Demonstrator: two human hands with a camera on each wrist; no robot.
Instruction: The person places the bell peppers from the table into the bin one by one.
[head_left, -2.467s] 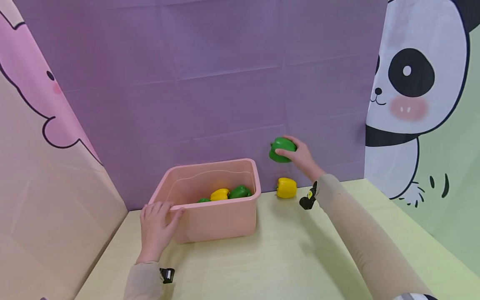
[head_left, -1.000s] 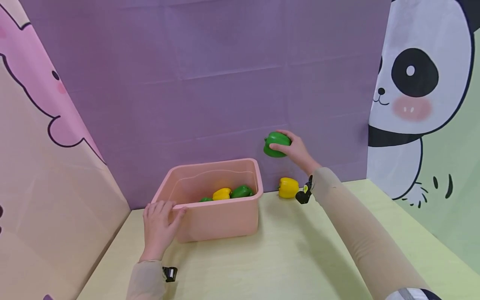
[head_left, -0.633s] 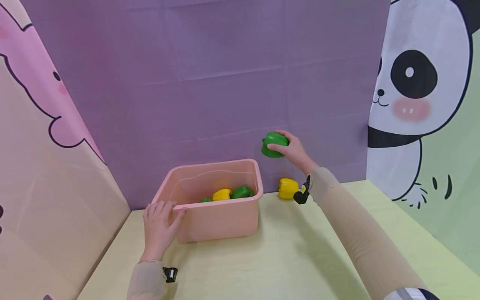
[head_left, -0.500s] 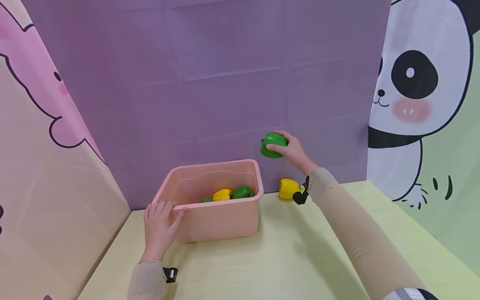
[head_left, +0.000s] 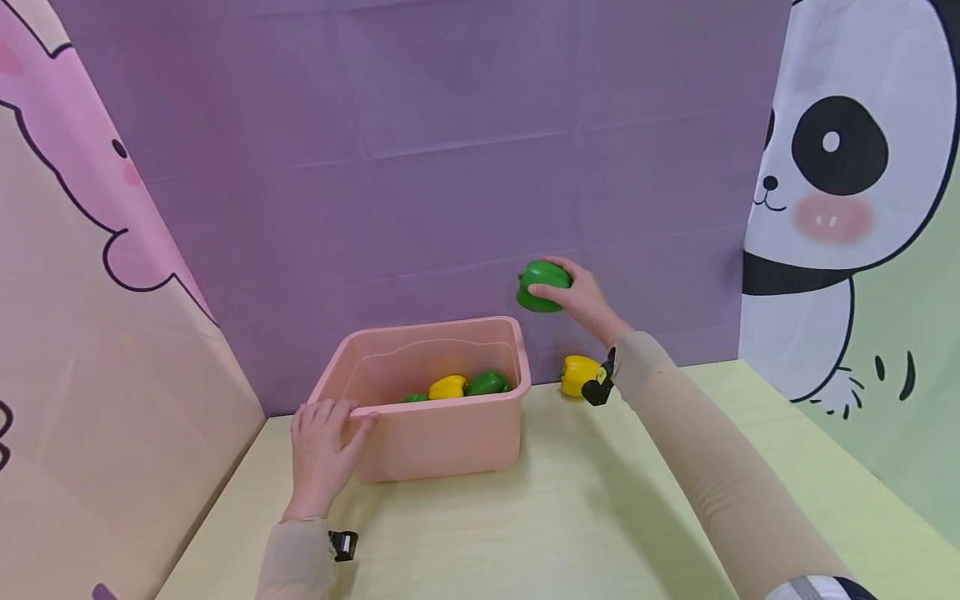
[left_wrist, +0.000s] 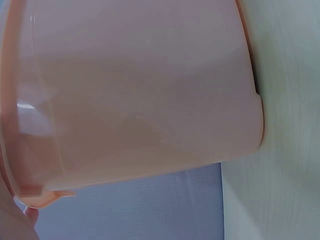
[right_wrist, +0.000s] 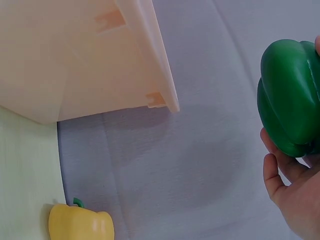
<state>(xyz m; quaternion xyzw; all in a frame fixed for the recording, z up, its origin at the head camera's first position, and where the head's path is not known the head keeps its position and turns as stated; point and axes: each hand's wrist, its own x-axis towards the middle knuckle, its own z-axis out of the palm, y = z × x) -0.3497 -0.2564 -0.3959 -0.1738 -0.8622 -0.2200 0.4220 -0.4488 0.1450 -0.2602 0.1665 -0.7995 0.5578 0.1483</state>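
My right hand (head_left: 583, 302) grips a green bell pepper (head_left: 543, 286) in the air, above and just right of a pink plastic bin (head_left: 450, 442). In the right wrist view the same green bell pepper (right_wrist: 290, 97) sits between thumb and fingers. My left hand (head_left: 324, 450) holds the bin's near-left rim corner, fingers over the edge and thumb along the front. Inside the bin lie a yellow bell pepper (head_left: 447, 387), a green one (head_left: 487, 382) and a sliver of another green one (head_left: 415, 398), partly hidden by the front wall.
Another yellow bell pepper (head_left: 578, 376) lies on the pale wooden table (head_left: 480, 533) to the right of the bin, partly behind my right wrist. A purple cloth (head_left: 450, 208) hangs at the back, with printed side walls left and right.
My right hand has carried the green bell pepper slightly left and up, nearer the bin. The left hand stays on the rim, and the head view has shifted a little.
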